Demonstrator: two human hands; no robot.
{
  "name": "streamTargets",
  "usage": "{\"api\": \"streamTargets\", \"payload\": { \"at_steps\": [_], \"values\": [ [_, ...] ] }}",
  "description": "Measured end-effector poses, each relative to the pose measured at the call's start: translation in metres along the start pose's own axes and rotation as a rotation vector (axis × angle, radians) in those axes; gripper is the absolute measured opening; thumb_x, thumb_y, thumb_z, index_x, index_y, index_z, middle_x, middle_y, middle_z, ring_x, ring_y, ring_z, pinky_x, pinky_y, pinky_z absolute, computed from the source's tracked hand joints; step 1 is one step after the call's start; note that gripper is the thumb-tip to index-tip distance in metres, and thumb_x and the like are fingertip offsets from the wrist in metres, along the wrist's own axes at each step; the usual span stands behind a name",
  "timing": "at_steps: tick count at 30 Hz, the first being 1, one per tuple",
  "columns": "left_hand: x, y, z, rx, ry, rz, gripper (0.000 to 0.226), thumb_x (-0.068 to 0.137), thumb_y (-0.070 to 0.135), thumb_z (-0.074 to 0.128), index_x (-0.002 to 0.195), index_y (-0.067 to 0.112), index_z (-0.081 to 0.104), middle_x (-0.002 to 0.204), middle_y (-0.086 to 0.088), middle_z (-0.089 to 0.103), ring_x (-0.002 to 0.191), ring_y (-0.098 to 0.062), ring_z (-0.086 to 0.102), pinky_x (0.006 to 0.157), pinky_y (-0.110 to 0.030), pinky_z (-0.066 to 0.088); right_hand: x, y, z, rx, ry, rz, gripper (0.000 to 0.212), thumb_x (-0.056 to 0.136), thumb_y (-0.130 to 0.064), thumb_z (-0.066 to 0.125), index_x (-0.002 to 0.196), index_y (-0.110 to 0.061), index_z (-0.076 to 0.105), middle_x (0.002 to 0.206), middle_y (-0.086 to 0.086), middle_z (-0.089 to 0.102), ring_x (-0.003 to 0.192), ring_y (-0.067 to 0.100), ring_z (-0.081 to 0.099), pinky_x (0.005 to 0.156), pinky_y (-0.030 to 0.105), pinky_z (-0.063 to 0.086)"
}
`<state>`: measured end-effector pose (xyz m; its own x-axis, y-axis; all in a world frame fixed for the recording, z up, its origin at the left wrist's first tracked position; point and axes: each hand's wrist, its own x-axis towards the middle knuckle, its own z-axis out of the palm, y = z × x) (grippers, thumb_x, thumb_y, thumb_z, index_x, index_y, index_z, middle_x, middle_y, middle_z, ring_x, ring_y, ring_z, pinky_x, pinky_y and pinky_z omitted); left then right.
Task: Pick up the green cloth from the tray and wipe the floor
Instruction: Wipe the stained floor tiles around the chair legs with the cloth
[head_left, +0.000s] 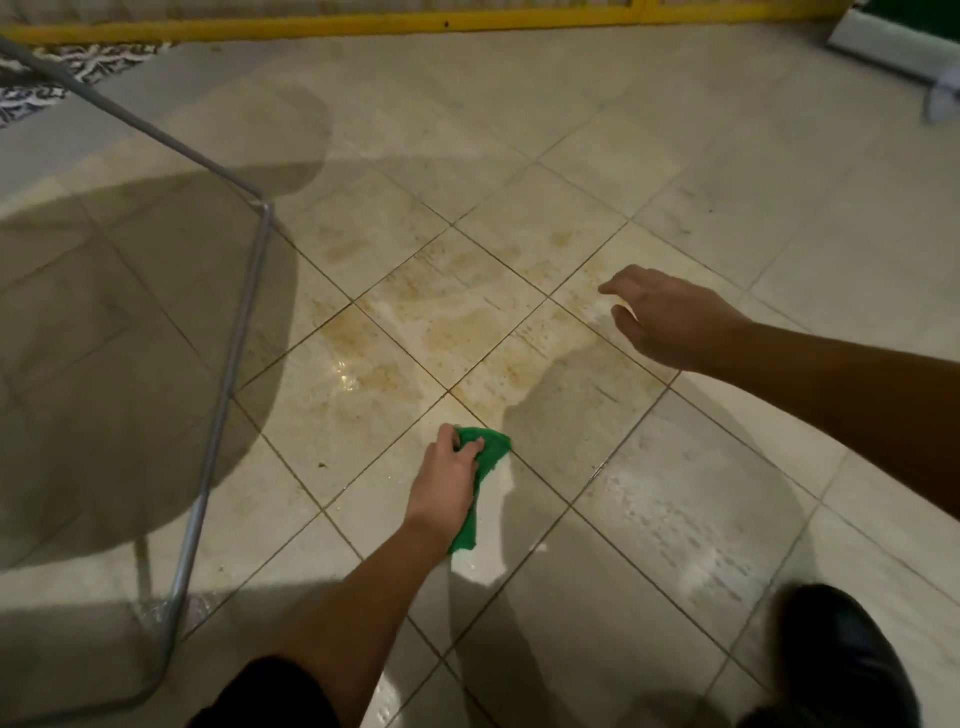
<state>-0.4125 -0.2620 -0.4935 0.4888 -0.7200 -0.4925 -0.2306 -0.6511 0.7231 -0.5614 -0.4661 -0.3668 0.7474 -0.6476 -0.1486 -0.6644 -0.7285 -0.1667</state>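
Observation:
My left hand (447, 478) grips the green cloth (491, 454) and presses it onto the beige tiled floor (701, 218) near the bottom centre. Part of the cloth sticks out past my fingers and part trails back under my wrist. Just beyond the cloth, a wet patch with yellowish-brown stains (452, 322) spreads over several tiles. My right hand (660, 317) hovers above the floor to the right of the stain, fingers loosely spread and holding nothing. No tray is in view.
A grey metal frame with a glass-like top (244, 332) stands at the left, throwing a wide shadow. A yellow bar (363, 23) runs along the far edge. A patterned rug (62, 67) lies top left. A black shoe (841, 654) rests bottom right.

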Motion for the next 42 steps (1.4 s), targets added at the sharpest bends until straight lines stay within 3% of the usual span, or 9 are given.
{"api": "streamTargets", "payload": {
  "at_steps": [3,5,9,15,24,29,32,38,42],
  "values": [
    [0.023,0.014,0.014,-0.141,0.196,-0.048,0.012,0.096,0.026,0.041,0.089,0.016,0.039,0.082,0.002,0.048,0.077,-0.017,0.052,0.060,-0.027,0.039,0.005,0.006,0.011,0.022,0.007,-0.050,0.037,0.097,-0.020,0.034,0.132,-0.010,0.042,0.134,0.008,0.046,0.119,0.023,0.047,0.095,0.036,0.042],
    [0.040,0.019,0.007,-0.075,0.236,-0.065,0.010,0.097,0.026,0.038,0.095,0.016,0.039,0.087,0.003,0.047,0.078,-0.011,0.052,0.063,-0.026,0.038,0.007,0.013,0.018,0.055,0.020,-0.068,0.037,0.097,-0.021,0.035,0.132,-0.011,0.042,0.135,0.006,0.046,0.120,0.022,0.046,0.094,0.037,0.043],
    [0.046,0.020,-0.012,0.007,0.188,-0.114,0.013,0.098,0.029,0.035,0.101,0.017,0.040,0.094,-0.001,0.047,0.082,-0.013,0.054,0.066,-0.032,0.043,0.004,0.041,0.029,0.082,-0.013,-0.074,0.039,0.097,-0.021,0.034,0.134,-0.012,0.039,0.138,0.006,0.043,0.123,0.021,0.043,0.098,0.036,0.041],
    [0.015,0.050,0.035,0.063,-0.116,-0.065,0.016,0.095,0.039,0.035,0.098,0.026,0.044,0.093,-0.004,0.053,0.073,-0.017,0.053,0.062,-0.029,0.040,0.021,0.082,0.049,0.127,-0.046,-0.046,0.038,0.097,-0.020,0.034,0.133,-0.010,0.040,0.138,0.007,0.042,0.123,0.023,0.044,0.097,0.036,0.039],
    [0.062,0.086,0.067,-0.268,0.312,-0.145,0.012,0.095,0.034,0.038,0.090,0.024,0.042,0.096,-0.004,0.052,0.082,-0.015,0.054,0.070,-0.037,0.047,0.061,0.106,0.061,0.242,0.025,-0.090,0.036,0.096,-0.020,0.035,0.130,-0.009,0.044,0.133,0.009,0.047,0.118,0.023,0.048,0.096,0.038,0.044],
    [0.033,0.073,0.074,-0.220,0.332,-0.171,0.010,0.096,0.030,0.039,0.089,0.024,0.040,0.092,-0.009,0.054,0.080,-0.021,0.058,0.068,-0.038,0.052,0.060,0.120,0.071,0.273,0.005,-0.105,0.036,0.096,-0.017,0.036,0.130,-0.008,0.044,0.133,0.010,0.047,0.116,0.024,0.049,0.094,0.036,0.043],
    [0.004,0.071,0.104,-0.240,0.252,-0.187,0.011,0.094,0.034,0.042,0.086,0.028,0.043,0.090,-0.008,0.056,0.078,-0.019,0.058,0.061,-0.029,0.046,0.055,0.128,0.077,0.335,0.006,-0.050,0.036,0.096,-0.016,0.036,0.130,-0.006,0.044,0.134,0.011,0.046,0.121,0.024,0.045,0.098,0.034,0.038],
    [0.017,0.094,0.151,-0.068,0.094,-0.028,0.021,0.094,0.045,0.036,0.102,0.029,0.047,0.108,-0.001,0.052,0.096,-0.021,0.055,0.087,-0.044,0.049,0.051,0.134,0.078,0.415,0.027,0.000,0.036,0.095,-0.013,0.036,0.129,-0.006,0.045,0.133,0.011,0.046,0.121,0.023,0.045,0.100,0.033,0.036],
    [0.049,0.094,0.124,-0.201,0.229,-0.106,0.019,0.093,0.046,0.036,0.095,0.028,0.044,0.099,-0.006,0.053,0.081,-0.018,0.057,0.076,-0.039,0.054,0.045,0.142,0.072,0.438,0.085,0.042,0.036,0.095,-0.014,0.037,0.129,-0.007,0.045,0.134,0.010,0.046,0.122,0.022,0.045,0.100,0.032,0.035]
  ]
}}
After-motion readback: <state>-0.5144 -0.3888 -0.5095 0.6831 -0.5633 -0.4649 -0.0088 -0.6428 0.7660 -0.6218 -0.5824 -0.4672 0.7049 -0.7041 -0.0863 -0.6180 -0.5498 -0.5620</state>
